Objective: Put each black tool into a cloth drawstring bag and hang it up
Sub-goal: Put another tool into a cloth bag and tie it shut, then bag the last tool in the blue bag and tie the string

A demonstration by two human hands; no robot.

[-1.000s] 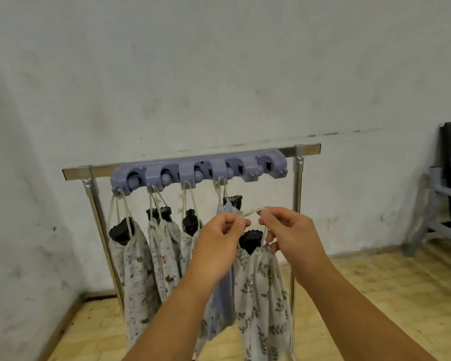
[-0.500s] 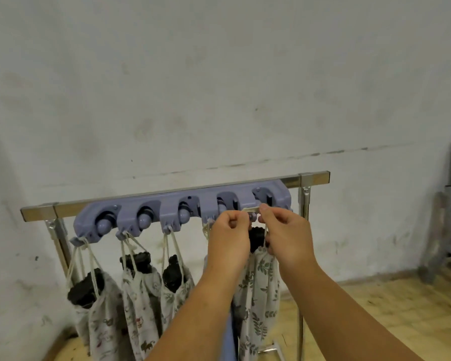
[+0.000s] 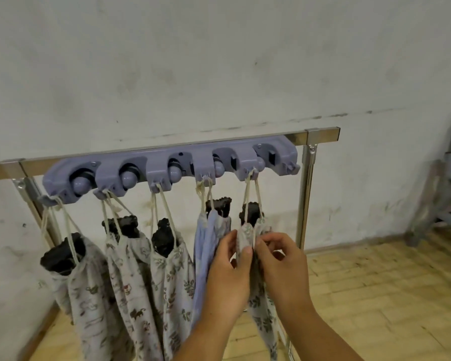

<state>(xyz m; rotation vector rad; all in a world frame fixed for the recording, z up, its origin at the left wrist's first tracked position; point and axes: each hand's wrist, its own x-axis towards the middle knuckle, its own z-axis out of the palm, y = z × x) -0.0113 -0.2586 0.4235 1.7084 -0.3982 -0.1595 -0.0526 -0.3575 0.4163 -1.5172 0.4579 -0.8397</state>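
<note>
Open floor (image 3: 375, 295) lay right of the rack post (image 3: 306, 194). Left hand (image 3: 228, 272) and right hand (image 3: 284, 267) pinched the neck of the leaf-printed bag (image 3: 246, 234), black tool (image 3: 250, 213) protruding.

The rail (image 3: 323, 134) was bright, polished metal, and the holder (image 3: 167, 165) smooth matt plastic. Each bag (image 3: 263, 321) was soft, matt printed cloth on rough twine cords (image 3: 165, 201). The tools (image 3: 63, 256) looked dull and knobbly. The wall (image 3: 219, 61) was rough, stained plaster; the floor (image 3: 375, 282) was worn wood.
</note>
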